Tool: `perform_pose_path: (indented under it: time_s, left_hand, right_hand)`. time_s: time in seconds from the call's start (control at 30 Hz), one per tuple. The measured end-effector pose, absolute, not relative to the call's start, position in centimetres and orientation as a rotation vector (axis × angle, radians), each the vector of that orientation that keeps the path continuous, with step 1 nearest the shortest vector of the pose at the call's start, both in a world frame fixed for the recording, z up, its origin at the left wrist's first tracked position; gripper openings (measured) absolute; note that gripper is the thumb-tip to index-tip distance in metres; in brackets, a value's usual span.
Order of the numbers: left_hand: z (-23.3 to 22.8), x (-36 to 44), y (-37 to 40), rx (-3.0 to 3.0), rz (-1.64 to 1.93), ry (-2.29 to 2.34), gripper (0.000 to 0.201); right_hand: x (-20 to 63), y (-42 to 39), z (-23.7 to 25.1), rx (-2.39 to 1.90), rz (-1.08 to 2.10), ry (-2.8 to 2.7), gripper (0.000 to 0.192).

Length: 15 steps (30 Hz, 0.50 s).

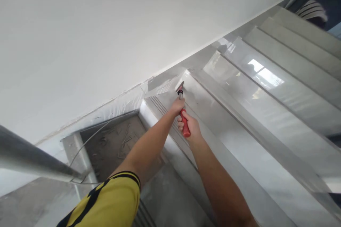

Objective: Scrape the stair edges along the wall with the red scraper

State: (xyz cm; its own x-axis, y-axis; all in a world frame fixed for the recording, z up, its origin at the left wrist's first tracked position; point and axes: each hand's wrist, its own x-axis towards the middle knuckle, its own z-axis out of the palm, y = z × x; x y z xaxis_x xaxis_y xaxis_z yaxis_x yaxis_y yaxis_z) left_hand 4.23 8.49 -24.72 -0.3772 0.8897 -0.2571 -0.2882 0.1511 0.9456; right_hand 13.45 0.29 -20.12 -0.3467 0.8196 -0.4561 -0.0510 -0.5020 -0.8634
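Note:
Both hands are wrapped around one long scraper (pixel 185 127) with a red handle, a dark collar and a flat blade. My left hand (pixel 177 106) grips it higher up, just below the collar. Lower down, my right hand (pixel 192 126) is closed around the red grip. The blade end is at the left end of a pale, glossy stair riser (pixel 202 95), close to the wall skirting; whether it touches the surface is hard to tell. Below my left hand is a tread with grooved lines (pixel 157 104) along its edge.
A white wall (pixel 106 28) runs along the stairs, which climb to the right. A grey metal pole (pixel 37 156) slants in at the left. Beside it is a recessed floor area (pixel 112 145) with debris. A striped item (pixel 311 10) sits at the top right.

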Motion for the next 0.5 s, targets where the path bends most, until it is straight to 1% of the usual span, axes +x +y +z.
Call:
perform_pose_path:
  time_s: [0.13, 0.27, 0.37, 0.5]
  left_hand:
    - [-25.2, 5.0, 8.1, 0.681, 1.435, 1.426, 0.026]
    - [-25.0, 4.5, 8.8, 0.664, 1.472, 1.461, 0.027]
    - [-24.7, 3.9, 9.0, 0.674, 1.450, 1.440, 0.023]
    - [-23.8, 3.5, 9.2, 0.660, 1.477, 1.454, 0.017]
  right_hand:
    - [14.6, -0.1, -21.2, -1.302, 1.905, -0.964, 0.017]
    - [14.2, 0.8, -20.6, -1.291, 1.950, -0.980, 0.015]
    - [13.5, 0.9, -19.9, -1.296, 1.941, -0.939, 0.015]
    - [13.1, 1.2, -18.8, -1.282, 2.008, -0.949, 0.013]
